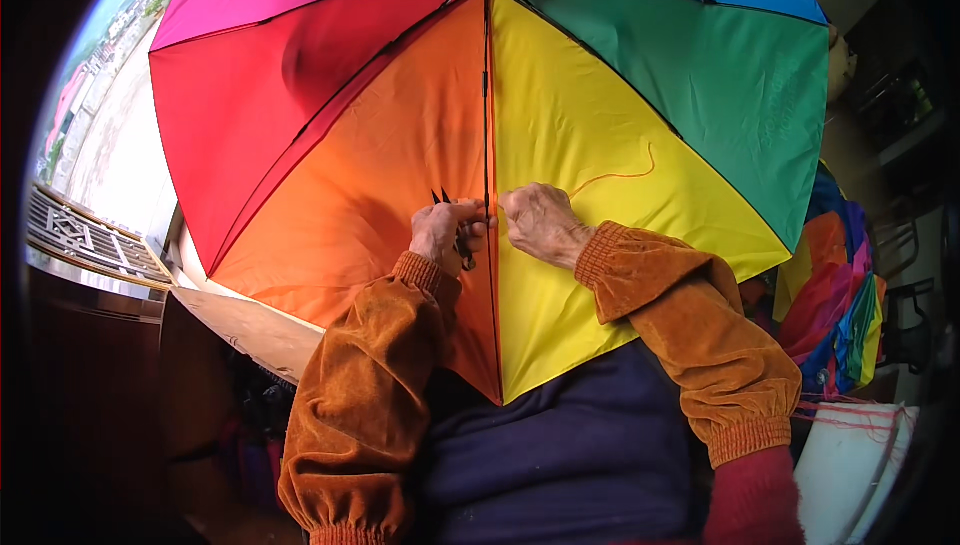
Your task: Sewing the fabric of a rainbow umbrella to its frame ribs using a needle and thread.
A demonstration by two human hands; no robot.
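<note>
My left fingers are closing round small black scissors; my right fingers are pinching the rainbow umbrella's canopy at its black rib, just between both hands. Orange thread is trailing beyond them, suggesting stitching unfinished. More folded canopies are lying well right.

No pkgs, labels, signs, screens in view
</note>
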